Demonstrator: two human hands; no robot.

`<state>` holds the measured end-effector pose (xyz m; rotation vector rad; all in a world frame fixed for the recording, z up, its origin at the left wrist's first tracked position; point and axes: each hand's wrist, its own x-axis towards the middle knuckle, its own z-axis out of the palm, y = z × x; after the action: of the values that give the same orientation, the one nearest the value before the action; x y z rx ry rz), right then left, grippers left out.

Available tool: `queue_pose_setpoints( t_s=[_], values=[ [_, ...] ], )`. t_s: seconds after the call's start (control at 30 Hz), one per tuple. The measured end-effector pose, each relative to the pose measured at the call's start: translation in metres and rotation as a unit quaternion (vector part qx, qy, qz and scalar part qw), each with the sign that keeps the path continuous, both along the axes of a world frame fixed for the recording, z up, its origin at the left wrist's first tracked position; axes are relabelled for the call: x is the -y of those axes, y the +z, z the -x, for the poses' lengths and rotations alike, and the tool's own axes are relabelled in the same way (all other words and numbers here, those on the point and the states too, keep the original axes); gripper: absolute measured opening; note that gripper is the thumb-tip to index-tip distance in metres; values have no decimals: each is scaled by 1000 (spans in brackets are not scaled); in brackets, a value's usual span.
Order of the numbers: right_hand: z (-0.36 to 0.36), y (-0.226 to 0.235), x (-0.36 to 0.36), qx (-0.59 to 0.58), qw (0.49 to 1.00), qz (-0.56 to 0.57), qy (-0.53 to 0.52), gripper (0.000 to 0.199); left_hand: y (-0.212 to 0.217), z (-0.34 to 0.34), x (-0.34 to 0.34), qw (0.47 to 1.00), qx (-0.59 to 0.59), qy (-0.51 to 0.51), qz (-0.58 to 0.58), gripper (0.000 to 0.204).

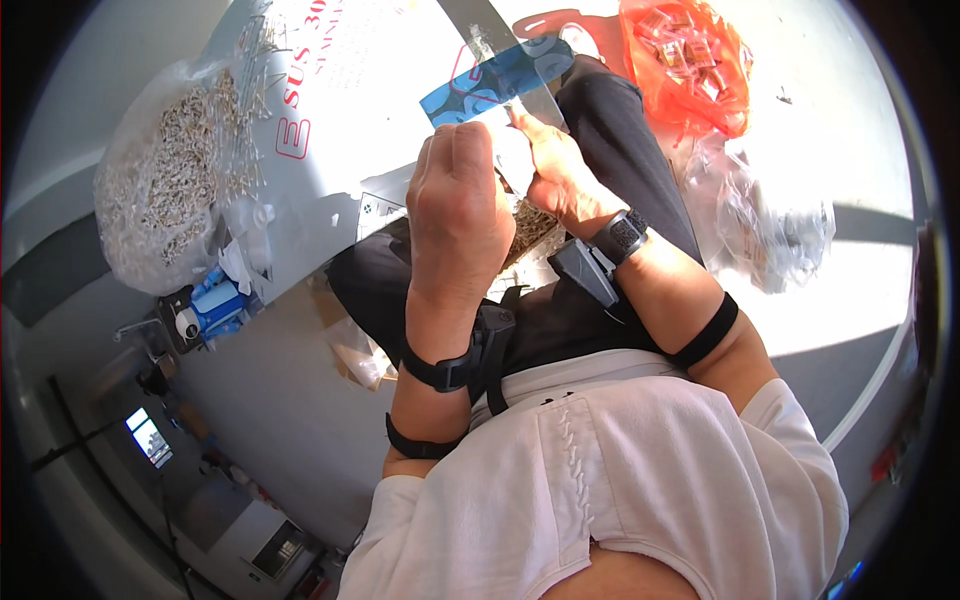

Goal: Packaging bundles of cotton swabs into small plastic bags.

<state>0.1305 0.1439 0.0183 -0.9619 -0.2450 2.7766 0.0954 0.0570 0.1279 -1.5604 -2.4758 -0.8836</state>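
Both hands are raised close together over my lap. My left hand (455, 205) is curled into a fist with its back toward me, so its fingertips are hidden. My right hand (558, 172) pinches a small pale plastic bag (515, 162) that sits between the two hands and also touches the left. Just below the hands, a clear bag of small tan pieces (533, 230) lies on my dark trousers. Both wrists carry dark bands with a small device.
A large clear bag of pale small pieces (160, 185) lies at the left on a white sheet (360, 110). Beyond the hands lies a blue strip (497, 80). An orange bag of small packets (690, 60) and crumpled clear bags (765, 225) are at the right.
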Motion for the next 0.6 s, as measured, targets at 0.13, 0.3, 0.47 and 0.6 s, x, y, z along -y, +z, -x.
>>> queue_pose_setpoints(
  t_s=[0.13,0.3,0.47,0.6],
  values=[
    [0,-12,-1,8,993,-114,10,35,7,0,-1,998,0,-8,59,16],
    [1,-12,2,-4,992,-128,-4,35,-5,-1,1,999,26,17,40,15],
    [1,1,0,8,999,-19,-36,31,-7,0,7,989,99,80,-78,22],
    [0,2,-2,23,999,-27,-36,34,-10,2,10,993,32,44,-106,12]
  ],
)
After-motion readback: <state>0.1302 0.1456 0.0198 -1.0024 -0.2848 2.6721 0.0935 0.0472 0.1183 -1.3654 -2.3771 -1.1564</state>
